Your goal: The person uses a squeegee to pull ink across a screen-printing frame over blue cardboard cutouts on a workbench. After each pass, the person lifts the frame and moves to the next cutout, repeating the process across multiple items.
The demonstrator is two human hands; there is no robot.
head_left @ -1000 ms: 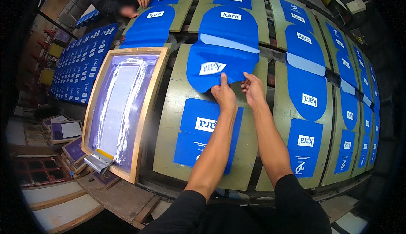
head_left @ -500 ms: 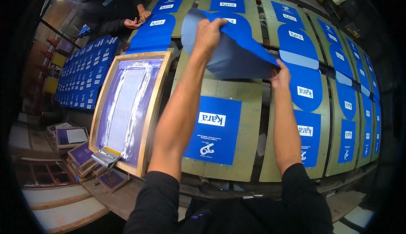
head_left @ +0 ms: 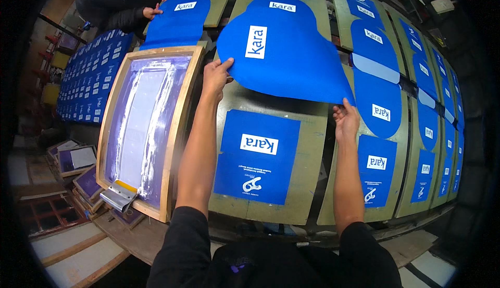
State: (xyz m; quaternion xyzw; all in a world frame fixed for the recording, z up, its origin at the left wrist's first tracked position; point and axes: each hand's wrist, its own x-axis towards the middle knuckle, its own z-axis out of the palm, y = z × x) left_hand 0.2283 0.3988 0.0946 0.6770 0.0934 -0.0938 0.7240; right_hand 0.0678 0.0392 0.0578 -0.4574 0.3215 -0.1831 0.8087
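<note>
A blue fabric piece [head_left: 291, 64] with a rounded end and a white printed rectangle hangs spread between my hands, its printed side up. My left hand [head_left: 216, 79] pinches its near left edge, thumb on top. At the near right corner, my right hand [head_left: 346, 121] grips it between thumb and fingers. Below it, on an olive-coloured board [head_left: 268, 212], lies a flat blue printed panel [head_left: 258, 168] with white markings. The far end of the held piece overlaps the area around another printed blue piece; where it touches the board I cannot tell.
To the left, a wooden-framed printing screen [head_left: 199, 61] with white ink leans on the boards, a squeegee [head_left: 121, 195] at its near end. Beyond it, another person's hands [head_left: 156, 9] touch blue fabric. More boards with blue pieces [head_left: 383, 108] line the right. Small frames [head_left: 78, 155] are stacked at left.
The fabric has turned from its grey underside to its printed blue face and spread out. My left hand came down and nearer; my right hand lowered slightly. The other person's hands shifted left.
</note>
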